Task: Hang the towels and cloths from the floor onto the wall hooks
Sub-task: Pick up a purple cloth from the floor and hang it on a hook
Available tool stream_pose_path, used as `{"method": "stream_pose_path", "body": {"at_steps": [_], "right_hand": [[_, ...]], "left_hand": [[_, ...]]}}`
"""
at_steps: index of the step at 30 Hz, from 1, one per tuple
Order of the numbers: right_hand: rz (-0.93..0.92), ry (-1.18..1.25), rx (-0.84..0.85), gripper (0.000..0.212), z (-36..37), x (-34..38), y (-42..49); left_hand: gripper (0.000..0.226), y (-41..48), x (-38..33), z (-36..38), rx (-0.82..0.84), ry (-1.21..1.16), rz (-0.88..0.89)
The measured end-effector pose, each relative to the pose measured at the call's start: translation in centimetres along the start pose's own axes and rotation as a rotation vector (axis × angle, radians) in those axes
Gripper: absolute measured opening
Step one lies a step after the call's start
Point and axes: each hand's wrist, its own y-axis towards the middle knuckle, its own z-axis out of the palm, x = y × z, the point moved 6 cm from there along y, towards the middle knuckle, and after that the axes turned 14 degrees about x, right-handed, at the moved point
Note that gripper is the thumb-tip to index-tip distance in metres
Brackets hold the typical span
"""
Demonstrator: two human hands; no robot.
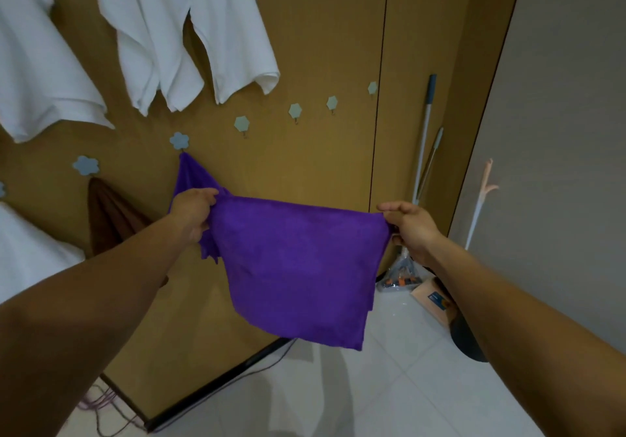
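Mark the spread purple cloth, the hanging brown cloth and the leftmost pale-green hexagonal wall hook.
Purple cloth point(298, 267): head view, middle of its face.
Brown cloth point(108, 213): head view, upper folds.
Hexagonal hook point(242, 123): head view, its plate.

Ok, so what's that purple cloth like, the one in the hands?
The purple cloth is plain, fuzzy-looking fabric. It is held spread between two hands: the left hand grips its top left corner, the right hand pinches its top right corner. The rest hangs loose before the brown wall, above the white floor. More purple fabric runs up to a flower hook behind the left hand; whether it is the same cloth is unclear.
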Motion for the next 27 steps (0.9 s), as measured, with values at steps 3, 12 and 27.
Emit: {"method": "stream_pose_path", "body": {"at_steps": [3,12,27], "right_hand": [[0.033,-0.043,0.01,0.021,0.5,0.2,0.2],[0.142,-0.165,0.228,0.034,0.5,0.8,0.9],[0.157,-0.685,0.086,0.04,-2.7,2.0,5.3]], "left_hand": [[0.035,-0.1,0.2,0.0,-0.011,0.025,-0.011],[0.036,-1.2,0.2,1.1,0.01,0.004,-0.035],[0.013,-2.4,0.9,4.9,0.149,0.428,-0.132]]}}
